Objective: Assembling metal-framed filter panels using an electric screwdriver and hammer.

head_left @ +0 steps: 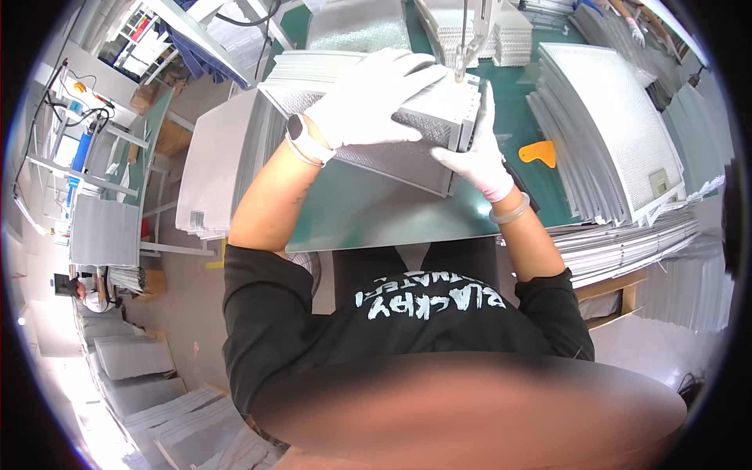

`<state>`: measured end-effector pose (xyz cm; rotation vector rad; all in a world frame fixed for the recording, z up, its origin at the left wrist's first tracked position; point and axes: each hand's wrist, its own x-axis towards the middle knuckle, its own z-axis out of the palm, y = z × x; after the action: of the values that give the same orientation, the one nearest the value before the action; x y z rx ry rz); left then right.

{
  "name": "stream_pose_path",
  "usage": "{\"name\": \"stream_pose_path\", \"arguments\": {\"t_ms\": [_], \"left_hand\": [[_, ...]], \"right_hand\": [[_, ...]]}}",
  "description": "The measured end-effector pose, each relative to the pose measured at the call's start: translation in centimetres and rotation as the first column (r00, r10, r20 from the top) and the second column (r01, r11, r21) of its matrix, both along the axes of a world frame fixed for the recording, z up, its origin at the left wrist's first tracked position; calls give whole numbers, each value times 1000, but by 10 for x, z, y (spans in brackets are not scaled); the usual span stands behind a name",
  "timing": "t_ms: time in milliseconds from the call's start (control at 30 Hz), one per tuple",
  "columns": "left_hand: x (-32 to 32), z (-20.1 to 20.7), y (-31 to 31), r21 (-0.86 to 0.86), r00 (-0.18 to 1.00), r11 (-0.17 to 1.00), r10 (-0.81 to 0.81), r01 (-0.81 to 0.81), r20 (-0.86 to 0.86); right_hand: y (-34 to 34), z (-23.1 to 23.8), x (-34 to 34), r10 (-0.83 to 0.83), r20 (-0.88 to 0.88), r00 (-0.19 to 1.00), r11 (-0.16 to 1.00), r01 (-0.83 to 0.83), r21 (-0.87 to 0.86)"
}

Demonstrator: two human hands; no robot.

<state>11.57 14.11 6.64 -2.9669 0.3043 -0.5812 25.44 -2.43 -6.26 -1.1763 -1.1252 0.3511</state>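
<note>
My left hand (pixel 372 98), in a white glove, lies stretched out with its fingers apart over a silver mesh-faced panel (pixel 435 119). My right hand (pixel 479 159), gloved too, grips that panel's right end, thumb on the near side and fingers up along the far side. Another mesh panel (pixel 399 174) lies slanted beneath, on the green tabletop (pixel 337 211). Just above the held end comes down a slim metal rod (pixel 460 63) from a white machine part. How far the panel's far edge reaches is hidden by my left hand.
Right of my hands lies a yellow plastic scraper (pixel 539 153), beside a tall leaning stack of mesh panels (pixel 615 117). More panels (pixel 215 160) stand at the left edge, others (pixel 356 27) at the back. A dark object (pixel 523 186) lies by my right wrist.
</note>
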Motion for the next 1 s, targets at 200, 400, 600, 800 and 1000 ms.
{"name": "stream_pose_path", "arguments": {"t_ms": [200,400,600,800,1000], "left_hand": [[-6,-5,-1,-86,999,996,3,0,35],[-27,-10,0,29,972,999,-22,15,236],[-116,-129,100,-778,669,426,409,461,621],[-114,-178,86,-903,936,-312,282,296,209],[-134,-147,81,-993,983,-88,170,77,62]], "right_hand": [[12,-1,-18,4,-45,999,1000,-3,20],[17,-17,-16,-150,-26,988,988,151,41],[-40,-26,5,-76,-61,995,994,80,73],[-66,-49,21,-96,-200,975,995,92,-27],[-72,-35,31,-123,-47,991,989,118,-93]]}}
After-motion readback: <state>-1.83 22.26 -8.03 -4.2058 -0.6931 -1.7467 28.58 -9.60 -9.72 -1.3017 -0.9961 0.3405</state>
